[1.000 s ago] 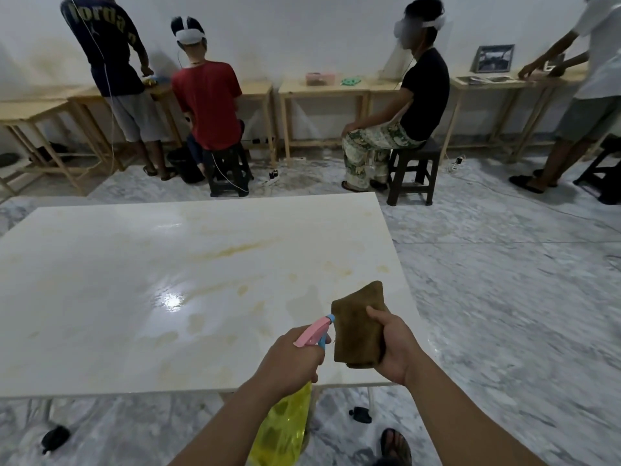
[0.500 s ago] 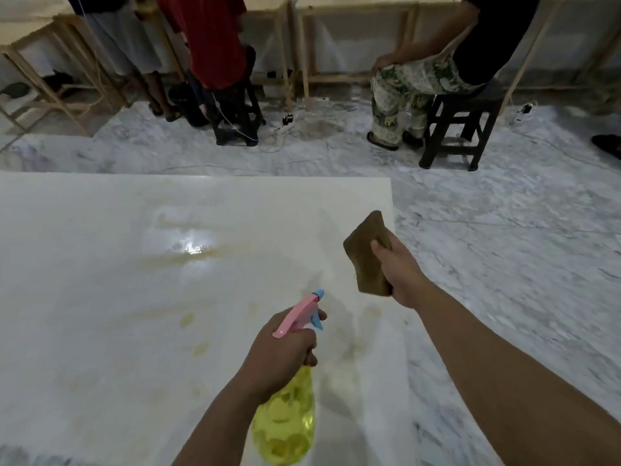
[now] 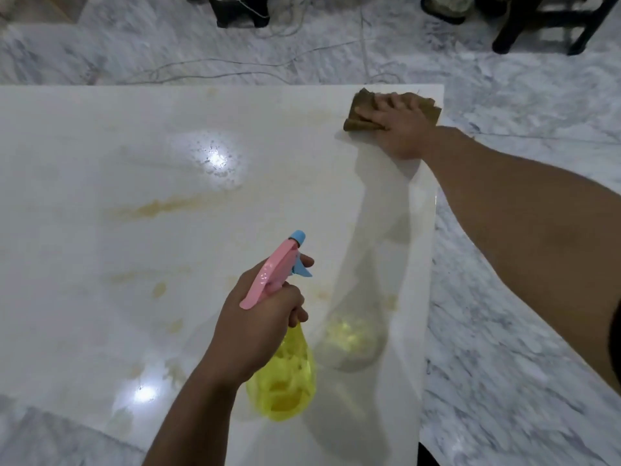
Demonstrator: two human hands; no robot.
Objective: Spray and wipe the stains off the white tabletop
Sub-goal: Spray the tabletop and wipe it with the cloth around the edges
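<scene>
The white tabletop (image 3: 84,264) fills the left and middle of the view, marked with yellowish stains (image 3: 161,208) and a patch of wet droplets (image 3: 215,159). My left hand (image 3: 255,327) grips a yellow spray bottle (image 3: 285,381) with a pink head and blue nozzle, held above the table's near right part. My right hand (image 3: 400,126) presses flat on a brown cloth (image 3: 361,111) at the table's far right corner.
Grey marble floor (image 3: 504,297) lies to the right of and beyond the table. Cables (image 3: 235,67) trail on the floor past the far edge. Dark stool legs (image 3: 537,31) and another dark stool (image 3: 235,11) stand at the top.
My view has tipped down and moved closer over the table. My right hand has carried the cloth forward and laid it flat on the far right corner. The spray bottle stays in my left hand.
</scene>
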